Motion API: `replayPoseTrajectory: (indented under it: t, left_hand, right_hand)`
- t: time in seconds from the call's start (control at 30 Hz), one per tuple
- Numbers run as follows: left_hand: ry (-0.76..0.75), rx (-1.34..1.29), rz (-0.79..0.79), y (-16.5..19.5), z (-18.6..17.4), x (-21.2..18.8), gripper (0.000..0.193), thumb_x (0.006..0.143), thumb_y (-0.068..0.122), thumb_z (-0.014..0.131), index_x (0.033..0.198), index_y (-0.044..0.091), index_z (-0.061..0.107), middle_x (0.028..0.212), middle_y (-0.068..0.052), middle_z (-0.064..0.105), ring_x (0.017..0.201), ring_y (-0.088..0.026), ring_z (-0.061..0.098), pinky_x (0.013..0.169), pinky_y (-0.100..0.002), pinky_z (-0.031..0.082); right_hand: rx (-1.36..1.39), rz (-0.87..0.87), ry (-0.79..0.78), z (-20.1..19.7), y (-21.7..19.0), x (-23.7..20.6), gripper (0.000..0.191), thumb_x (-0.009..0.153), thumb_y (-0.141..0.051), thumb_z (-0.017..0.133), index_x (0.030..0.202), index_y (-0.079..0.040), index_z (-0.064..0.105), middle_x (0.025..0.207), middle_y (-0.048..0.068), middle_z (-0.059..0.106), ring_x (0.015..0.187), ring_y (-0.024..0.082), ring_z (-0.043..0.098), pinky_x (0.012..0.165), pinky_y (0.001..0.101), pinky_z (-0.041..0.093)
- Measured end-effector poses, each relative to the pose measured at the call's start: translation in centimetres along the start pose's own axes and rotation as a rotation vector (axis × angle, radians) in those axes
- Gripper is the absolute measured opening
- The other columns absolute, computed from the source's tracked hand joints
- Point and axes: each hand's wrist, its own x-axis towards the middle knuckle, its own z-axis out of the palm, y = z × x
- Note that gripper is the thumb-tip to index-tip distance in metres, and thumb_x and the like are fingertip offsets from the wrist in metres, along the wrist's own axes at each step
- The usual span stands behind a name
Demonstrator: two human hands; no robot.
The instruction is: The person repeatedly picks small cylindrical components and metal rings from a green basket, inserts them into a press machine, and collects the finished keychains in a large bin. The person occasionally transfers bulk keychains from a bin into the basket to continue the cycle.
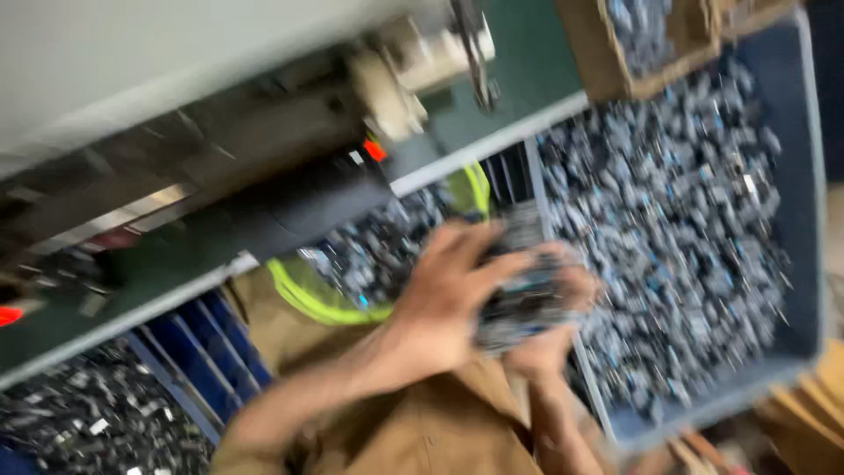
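Head view: both hands scoop small metal parts

Head view shows the left hand (pixel 448 303) and right hand (pixel 549 339) cupped together, grasping a heap of small grey parts (pixel 519 303). Right of the grip, a grey crate (pixel 804 176) holds more; above it, a brown cardboard box (pixel 598 62); left, a yellow-green bowl (pixel 303 295).

I see open room above the grey bin (pixel 804 220) (heaped with small parts (pixel 668 220)); the green machine table (pixel 519 97) blocks the left.
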Motion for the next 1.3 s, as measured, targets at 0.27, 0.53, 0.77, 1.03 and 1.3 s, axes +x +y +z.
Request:
replayPoseTrajectory:
  t: [0.27, 0.53, 0.77, 1.03, 1.3]
  left_hand:
    - [0.443, 0.481, -0.433, -6.3, -1.9, -7.0, 0.092, 0.051, 0.020, 0.085, 0.138, 0.019, 0.057, 0.132, -0.023, 0.049, 0.127, -0.048, 0.042, 0.105, -0.064, 0.030]
    - [0.112, 0.568, -0.513, -5.2, -4.8, -6.7, 0.087, 0.057, 0.019, 0.084, 0.139, 0.031, 0.061, 0.140, -0.024, 0.046, 0.125, -0.050, 0.039, 0.103, -0.065, 0.026]
    - [0.731, 0.470, -0.427, -6.7, -3.6, -14.8, 0.043, 0.088, 0.025, 0.082, 0.126, 0.019, 0.061, 0.134, -0.014, 0.054, 0.127, -0.032, 0.053, 0.110, -0.045, 0.043]
    - [0.851, -0.241, -0.825, -11.9, -1.6, -19.3, 0.031, 0.101, 0.018, 0.068, 0.126, 0.000, 0.065, 0.089, 0.001, 0.060, 0.075, -0.007, 0.046, 0.066, -0.021, 0.039]
    - [1.063, -0.553, -0.708, -8.7, -5.7, -18.8, 0.036, 0.096, 0.007, 0.064, 0.132, 0.000, 0.061, 0.105, 0.005, 0.071, 0.092, -0.005, 0.061, 0.082, -0.022, 0.047]
  right_hand:
    - [-0.118, 0.118, -0.462, 11.1, -0.9, 8.1, 0.101, 0.050, 0.000, 0.080, 0.144, -0.006, 0.045, 0.144, 0.026, 0.041, 0.137, 0.046, 0.043, 0.116, 0.0445, 0.038]
    - [-0.251, 0.046, -0.719, 7.5, -4.5, 10.0, 0.086, 0.055, 0.003, 0.088, 0.135, -0.008, 0.059, 0.159, 0.027, 0.033, 0.144, 0.043, 0.038, 0.113, 0.0419, 0.040]
    - [0.130, 0.094, -0.053, 7.0, 4.0, 4.4, 0.037, 0.090, 0.002, 0.080, 0.123, -0.003, 0.063, 0.144, 0.014, 0.064, 0.135, 0.021, 0.063, 0.116, 0.0329, 0.050]
    - [0.402, 0.534, -0.018, 11.0, 10.0, 2.0, 0.037, 0.118, -0.026, 0.055, 0.137, 0.005, 0.061, 0.108, 0.007, 0.056, 0.098, 0.013, 0.047, 0.091, 0.0304, 0.043]
    - [0.657, 0.688, -0.013, 10.9, 2.4, 2.0, 0.030, 0.107, -0.016, 0.053, 0.131, 0.001, 0.058, 0.111, 0.004, 0.069, 0.095, 0.012, 0.064, 0.087, 0.0299, 0.054]
